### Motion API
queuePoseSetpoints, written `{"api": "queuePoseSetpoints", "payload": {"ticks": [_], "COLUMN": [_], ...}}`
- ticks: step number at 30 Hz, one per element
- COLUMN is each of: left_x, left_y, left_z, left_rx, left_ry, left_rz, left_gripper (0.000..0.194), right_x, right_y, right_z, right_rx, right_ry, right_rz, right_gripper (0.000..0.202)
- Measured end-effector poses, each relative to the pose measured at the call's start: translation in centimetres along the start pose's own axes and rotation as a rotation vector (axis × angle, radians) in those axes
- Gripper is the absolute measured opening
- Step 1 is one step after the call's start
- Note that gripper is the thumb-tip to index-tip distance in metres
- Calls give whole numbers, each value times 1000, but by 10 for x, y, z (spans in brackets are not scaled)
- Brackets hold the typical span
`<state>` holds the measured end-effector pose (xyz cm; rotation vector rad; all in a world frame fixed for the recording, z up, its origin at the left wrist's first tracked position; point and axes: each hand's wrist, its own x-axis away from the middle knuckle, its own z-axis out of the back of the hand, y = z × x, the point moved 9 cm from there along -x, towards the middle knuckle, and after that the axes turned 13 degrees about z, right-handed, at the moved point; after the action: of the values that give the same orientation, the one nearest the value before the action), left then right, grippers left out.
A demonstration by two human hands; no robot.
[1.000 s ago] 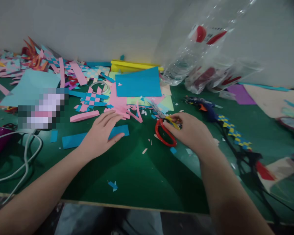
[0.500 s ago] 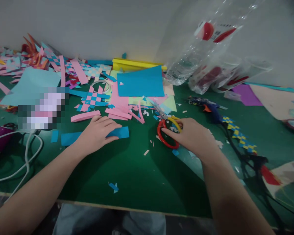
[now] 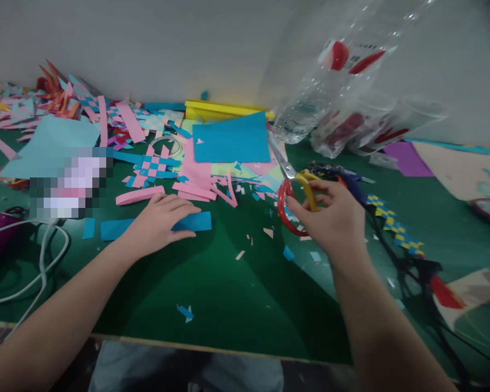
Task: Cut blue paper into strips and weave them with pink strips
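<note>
My left hand (image 3: 161, 223) curves over a blue paper strip (image 3: 199, 221) on the green table, with thumb and fingers at its two long edges; both ends of the strip stick out from under the hand. In my right hand (image 3: 337, 215) is a pair of scissors (image 3: 286, 170) with one red and one yellow handle loop. The thumb is at the red loop and the fingers are at the yellow one. The blades look closed and point away toward the back, raised off the table. Below the scissors lie small paper scraps (image 3: 268, 232).
A blue sheet (image 3: 231, 139) lies on other papers at the back, beside a pink-and-blue woven piece (image 3: 149, 169) and a tape roll (image 3: 166, 146). Plastic-wrapped cups (image 3: 351, 122) stand back right. A blurred-out device (image 3: 77, 182), a white cable (image 3: 44, 261) and a glue gun (image 3: 355, 188) lie around.
My right hand has lifted the scissors from the table and moved slightly up and right, turning the blades more away from me. My left hand stays on the strip.
</note>
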<state>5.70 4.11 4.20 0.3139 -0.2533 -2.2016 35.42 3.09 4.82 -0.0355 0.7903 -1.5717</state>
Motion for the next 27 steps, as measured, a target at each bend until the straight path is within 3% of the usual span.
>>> {"api": "queuePoseSetpoints", "payload": {"ticks": [3,6,9,12,17,27], "left_x": [0,0,-1,-3,-6,-10], "left_y": [1,-3,-7,-12,-17,-19], "left_z": [0,-1,-3,-6,-9,-13], "left_rx": [0,8,3,10,57,123], "left_ry": [-12,-15,-20,-22,-53,-70], "left_rz": [-8,12,31,53,87,75], "left_gripper": [31,30,32,34,38,33], "right_x": [-1,-3,1,11,24,30], "right_y": [0,-18,-36,-46,-57,-63], "right_z": [0,0,-17,-38,-54,-55], "right_rx": [-121,14,107,118,26,-48], "right_ry": [23,-1,-158,-352,-545,-629], "right_rz": [4,212,438,565,648,688], "right_gripper": [60,65,65,61,57,50]}}
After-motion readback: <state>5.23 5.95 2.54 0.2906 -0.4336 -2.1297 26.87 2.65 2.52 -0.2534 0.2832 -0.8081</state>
